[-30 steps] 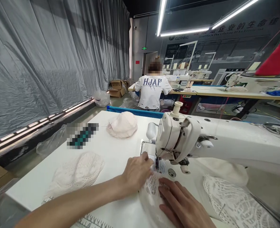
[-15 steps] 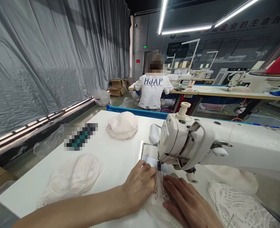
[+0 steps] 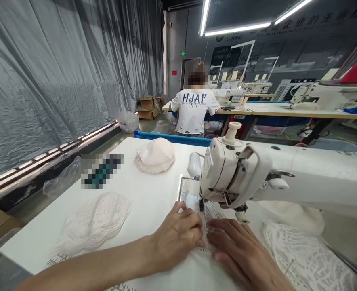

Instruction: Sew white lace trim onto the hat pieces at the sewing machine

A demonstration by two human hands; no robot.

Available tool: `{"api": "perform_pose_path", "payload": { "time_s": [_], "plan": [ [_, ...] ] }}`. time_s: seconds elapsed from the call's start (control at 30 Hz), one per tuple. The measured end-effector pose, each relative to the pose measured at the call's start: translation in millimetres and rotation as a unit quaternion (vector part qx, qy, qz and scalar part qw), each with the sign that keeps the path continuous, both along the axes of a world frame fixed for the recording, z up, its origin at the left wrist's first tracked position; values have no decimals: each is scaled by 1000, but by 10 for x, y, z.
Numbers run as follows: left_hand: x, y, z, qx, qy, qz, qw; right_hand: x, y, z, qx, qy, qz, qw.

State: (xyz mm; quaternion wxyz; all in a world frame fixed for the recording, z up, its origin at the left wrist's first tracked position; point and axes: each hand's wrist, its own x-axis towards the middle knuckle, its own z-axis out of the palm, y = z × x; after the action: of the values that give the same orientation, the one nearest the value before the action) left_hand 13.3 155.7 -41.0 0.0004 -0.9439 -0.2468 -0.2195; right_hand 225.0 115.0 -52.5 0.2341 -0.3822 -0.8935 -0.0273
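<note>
A white sewing machine [image 3: 223, 167] stands in front of me, with white lace [image 3: 205, 236] under its presser foot [image 3: 201, 205]. Just left of the foot, my left hand [image 3: 178, 228] is closed, its bent fingers gripping the lace edge. My right hand [image 3: 239, 246] lies fairly flat to the right, fingers stretched out over the lace and pressing it down; its fingertips are slightly blurred. Part of the lace is hidden beneath both hands. The needle itself cannot be made out.
On the white table [image 3: 154, 198] lie a pale lace cup [image 3: 96, 220] at left and another cup [image 3: 156, 155] at the back. More lace fabric [image 3: 302, 250] sits right of my right hand. A blurred-out dark object [image 3: 102, 171] lies by the left edge. A person [image 3: 193, 107] sits ahead.
The lace has advanced away from me under the presser foot, and its near end has drawn in, baring tabletop below my hands. Both hands stay beside the foot. The view has tilted slightly.
</note>
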Motion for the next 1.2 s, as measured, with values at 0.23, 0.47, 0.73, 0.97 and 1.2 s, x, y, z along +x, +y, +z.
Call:
{"api": "perform_pose_path", "payload": {
  "time_s": [0.23, 0.47, 0.73, 0.97, 1.2],
  "plan": [
    [-113, -181, 129, -33, 41, -44, 998, -146, -211, 45, 23, 72, 48, 996],
    [-66, -148, -24, 10, 2, -10, 1000, -180, -181, 152, 26, 104, 39, 993],
    [39, -124, -46, 31, -97, 15, 995, -140, -183, 14, 19, 87, -1, 996],
    [88, -167, -158, 57, -37, 56, 996, -100, -167, 18, 24, 99, 4, 995],
    [20, -237, -69, 50, -54, 27, 997, -49, -163, 106, -29, 41, 89, 995]
  ]
}}
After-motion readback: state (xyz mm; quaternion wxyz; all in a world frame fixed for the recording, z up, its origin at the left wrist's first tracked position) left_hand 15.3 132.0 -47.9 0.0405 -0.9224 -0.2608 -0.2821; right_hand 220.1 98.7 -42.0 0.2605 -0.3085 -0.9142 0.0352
